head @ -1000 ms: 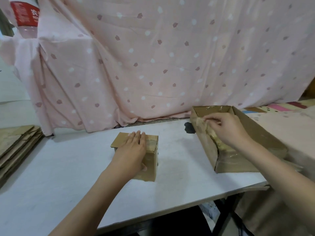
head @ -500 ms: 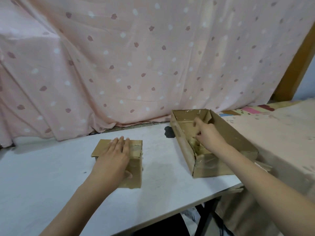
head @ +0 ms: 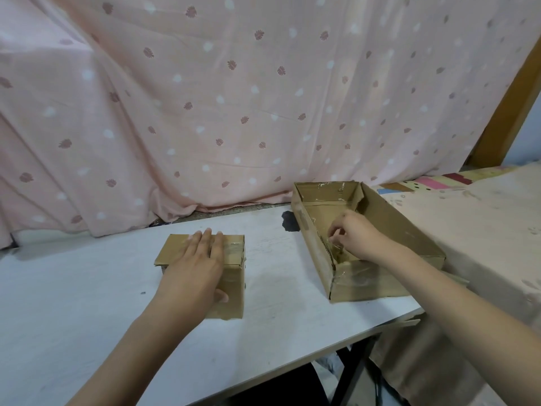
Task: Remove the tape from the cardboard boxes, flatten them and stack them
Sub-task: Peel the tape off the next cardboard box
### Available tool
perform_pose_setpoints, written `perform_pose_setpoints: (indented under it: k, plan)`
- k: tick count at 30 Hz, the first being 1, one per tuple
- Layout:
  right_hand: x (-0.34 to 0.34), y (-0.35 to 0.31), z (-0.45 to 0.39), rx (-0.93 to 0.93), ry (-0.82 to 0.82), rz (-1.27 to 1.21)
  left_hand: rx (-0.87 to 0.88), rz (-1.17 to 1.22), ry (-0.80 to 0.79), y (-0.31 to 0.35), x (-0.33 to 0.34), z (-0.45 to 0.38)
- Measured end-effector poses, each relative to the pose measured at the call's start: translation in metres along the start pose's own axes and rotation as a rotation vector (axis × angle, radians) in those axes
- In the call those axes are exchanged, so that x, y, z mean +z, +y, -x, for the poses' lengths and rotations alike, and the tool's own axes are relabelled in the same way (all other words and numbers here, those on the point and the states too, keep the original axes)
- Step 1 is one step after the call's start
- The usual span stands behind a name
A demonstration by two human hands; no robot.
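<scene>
Left hand lying flat, fingers straight, on the closed small box; right hand pinching tape inside the open box, beside its near wall, at the table edge.

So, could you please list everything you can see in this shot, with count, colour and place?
closed box: one, brown, taped, table centre, under the left hand
open box: one, brown, glossy tape on its walls, table's right end
tape: one crumpled clear strip, inside the open box at the right fingertips
table: one, white, across the foreground
stain: one, black, on the table just left of the open box
curtain: one, pink with white and brown spots, behind the table
cloth: one, pale pink, on the surface to the right
post: one, brown wood, upper right
left hand: flat on the closed box
right hand: inside the open box, pinching the tape
</scene>
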State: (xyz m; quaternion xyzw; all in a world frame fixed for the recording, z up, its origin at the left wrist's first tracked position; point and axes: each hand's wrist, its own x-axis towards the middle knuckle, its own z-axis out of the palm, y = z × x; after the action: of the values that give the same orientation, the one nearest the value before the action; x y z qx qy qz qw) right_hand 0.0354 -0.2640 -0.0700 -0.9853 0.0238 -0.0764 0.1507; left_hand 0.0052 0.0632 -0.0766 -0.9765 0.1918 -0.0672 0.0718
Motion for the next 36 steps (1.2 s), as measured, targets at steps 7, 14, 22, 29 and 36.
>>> perform_pose_setpoints:
  k: [7, 14, 22, 29, 36]
  plan:
    - [-0.001, -0.002, 0.008, 0.018, 0.11, -0.134, 0.006, 0.001, 0.012, 0.0, 0.001, 0.002]
    - [-0.003, -0.002, 0.007, -0.015, -0.016, -0.084, 0.006, 0.005, 0.019, -0.001, 0.002, 0.001]
    - [-0.014, -0.004, 0.011, -0.049, 0.049, -0.162, 0.002, 0.005, 0.021, 0.0, 0.002, 0.0]
    - [-0.014, -0.011, 0.01, -0.058, 0.144, -0.054, 0.018, 0.033, 0.063, -0.001, 0.003, 0.003]
    - [-0.012, -0.021, 0.008, -0.041, 0.218, 0.062, 0.024, 0.086, 0.11, -0.004, 0.0, 0.006]
